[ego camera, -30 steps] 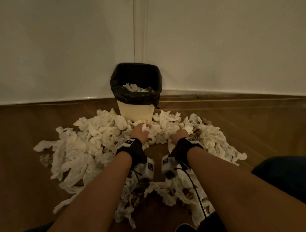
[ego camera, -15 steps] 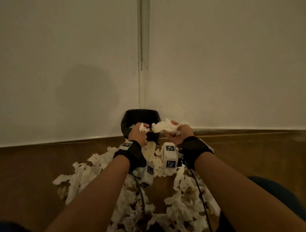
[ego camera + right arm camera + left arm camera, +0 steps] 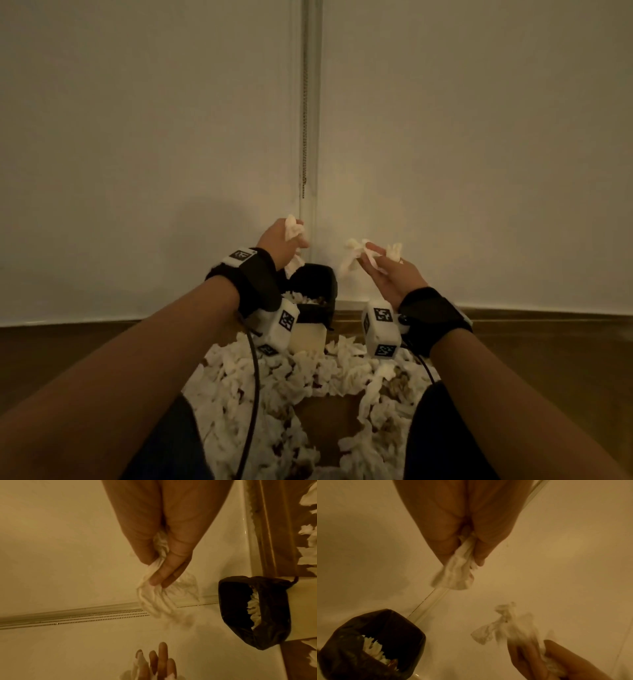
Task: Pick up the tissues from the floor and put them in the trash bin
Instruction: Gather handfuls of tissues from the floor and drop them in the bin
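Note:
The trash bin (image 3: 317,286), cream with a black liner (image 3: 371,642), stands against the wall and holds white tissues. My left hand (image 3: 282,240) is raised above the bin's left side and pinches a crumpled tissue (image 3: 458,573) between thumb and fingers. Up and to the right of the bin, my right hand (image 3: 375,258) grips a bunch of tissues (image 3: 356,255) that trails out between the fingers (image 3: 159,574). A thick heap of white tissues (image 3: 301,387) covers the floor in front of the bin, below both forearms.
A pale wall with a vertical strip and a hanging bead chain (image 3: 304,144) rises right behind the bin. Wooden floor (image 3: 68,346) shows on both sides of the heap. My dark-clothed knees (image 3: 445,438) are at the bottom.
Both hands took tissues from the floor heap, lifted them to the bin, and have now risen higher and moved apart above it. The head view has tilted up toward the wall.

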Motion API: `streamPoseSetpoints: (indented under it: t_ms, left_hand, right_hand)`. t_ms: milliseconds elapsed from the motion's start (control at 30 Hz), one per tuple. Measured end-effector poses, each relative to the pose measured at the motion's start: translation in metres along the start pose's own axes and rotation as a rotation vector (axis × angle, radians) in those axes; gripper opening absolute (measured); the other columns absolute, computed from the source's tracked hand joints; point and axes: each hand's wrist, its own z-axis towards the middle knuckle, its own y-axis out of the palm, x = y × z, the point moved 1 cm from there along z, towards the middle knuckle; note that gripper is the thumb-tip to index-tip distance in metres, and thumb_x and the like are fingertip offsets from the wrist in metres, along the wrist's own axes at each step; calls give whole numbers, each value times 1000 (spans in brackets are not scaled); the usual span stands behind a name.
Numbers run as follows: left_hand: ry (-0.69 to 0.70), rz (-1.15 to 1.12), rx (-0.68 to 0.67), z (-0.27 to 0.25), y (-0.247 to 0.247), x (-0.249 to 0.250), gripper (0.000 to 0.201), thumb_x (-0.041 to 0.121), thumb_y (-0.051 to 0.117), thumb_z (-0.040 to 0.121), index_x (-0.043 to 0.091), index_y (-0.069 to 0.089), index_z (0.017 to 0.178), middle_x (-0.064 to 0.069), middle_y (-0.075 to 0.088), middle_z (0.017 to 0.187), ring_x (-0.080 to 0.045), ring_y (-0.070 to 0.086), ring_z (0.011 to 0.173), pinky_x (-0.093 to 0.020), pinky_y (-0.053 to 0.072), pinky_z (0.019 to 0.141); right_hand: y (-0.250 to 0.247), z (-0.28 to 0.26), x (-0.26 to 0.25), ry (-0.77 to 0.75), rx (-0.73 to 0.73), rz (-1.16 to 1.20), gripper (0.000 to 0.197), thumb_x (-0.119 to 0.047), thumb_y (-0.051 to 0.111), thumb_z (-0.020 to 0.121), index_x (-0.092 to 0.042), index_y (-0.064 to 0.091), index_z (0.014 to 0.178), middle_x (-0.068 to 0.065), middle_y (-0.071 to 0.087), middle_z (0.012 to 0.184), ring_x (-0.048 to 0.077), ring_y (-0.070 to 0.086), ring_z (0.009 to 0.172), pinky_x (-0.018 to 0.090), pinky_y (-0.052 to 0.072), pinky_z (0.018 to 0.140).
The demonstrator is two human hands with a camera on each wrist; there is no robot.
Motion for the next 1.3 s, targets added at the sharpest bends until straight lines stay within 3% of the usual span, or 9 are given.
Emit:
streamPoseSetpoints:
  t_ms: [100, 233, 400, 600, 767, 867, 1033, 1167, 1300]
  left_hand:
    - [-68, -230, -12, -18, 1, -2, 14, 3, 42, 97, 8, 53, 105, -13, 53, 99, -29, 62, 80, -42, 53, 73]
    - [-227, -349, -45, -29, 2, -2, 23, 8, 35, 96, 16, 53, 84, -5, 44, 86, -22, 49, 57, -24, 45, 39]
    - [18, 9, 96, -26, -1, -2, 15, 9, 43, 94, 17, 53, 87, -1, 45, 74, -18, 43, 66, -26, 36, 55]
    - [98, 72, 202, -26, 13, -1, 52, 44, 52, 91, 18, 32, 51, 0, 35, 53, -20, 38, 60, -30, 34, 66]
    - [144, 89, 244, -29, 29, -1, 24, 12, 46, 92, 22, 63, 107, 4, 59, 98, -12, 53, 88, -23, 42, 80]
    - [79, -146, 180, -28, 35, 0, 37, -7, 42, 89, 17, 63, 108, -4, 58, 109, -16, 62, 78, -24, 51, 70]
    - [-106, -463, 121, -26, 37, 4, 23, 2, 43, 95, 0, 62, 109, -9, 63, 84, -13, 59, 45, -23, 50, 41]
    - [-99, -254, 162, -25, 32, -1, 38, 37, 52, 93, 11, 67, 70, 2, 47, 46, -7, 36, 30, -15, 28, 34]
    - [-31, -187, 280, -24, 28, -3, 60, 58, 42, 89, 18, 38, 45, 6, 38, 38, -10, 32, 34, -18, 27, 38]
  right_hand:
    - [4, -7, 0, -3, -28, 42, 32, 13, 33, 94, 9, 50, 120, 20, 53, 124, 32, 56, 112, 29, 56, 82]
    - [7, -14, -5, -21, 48, -60, 34, 2, 28, 99, -6, 48, 73, 7, 45, 73, 13, 42, 62, 16, 45, 43]
    - [8, -16, -12, 120, -218, -51, 45, -19, 49, 79, -12, 45, 35, 0, 42, 44, 9, 38, 40, 17, 28, 44]
    - [11, -19, -3, -25, 39, -237, 22, -10, 54, 93, -1, 61, 112, 4, 56, 85, 20, 56, 87, 28, 52, 80]
    - [17, -23, 3, 16, -106, -140, 39, -2, 39, 98, 0, 43, 137, 24, 55, 122, 31, 57, 108, 30, 51, 85]
    - [18, -26, 3, 45, -110, -139, 35, 0, 37, 98, 2, 47, 132, 23, 51, 129, 25, 64, 89, 17, 53, 50]
    - [12, -23, 1, 155, -118, -67, 26, -14, 28, 102, -9, 54, 106, 6, 53, 66, 4, 40, 32, 12, 27, 25]
    - [8, -20, 5, 127, -182, -230, 29, -32, 36, 100, -13, 56, 110, -6, 38, 40, 3, 25, 27, 12, 16, 27]
    - [12, -21, 8, 155, -181, -204, 61, -66, 34, 89, -14, 53, 61, -3, 36, 39, 8, 26, 28, 13, 17, 32]
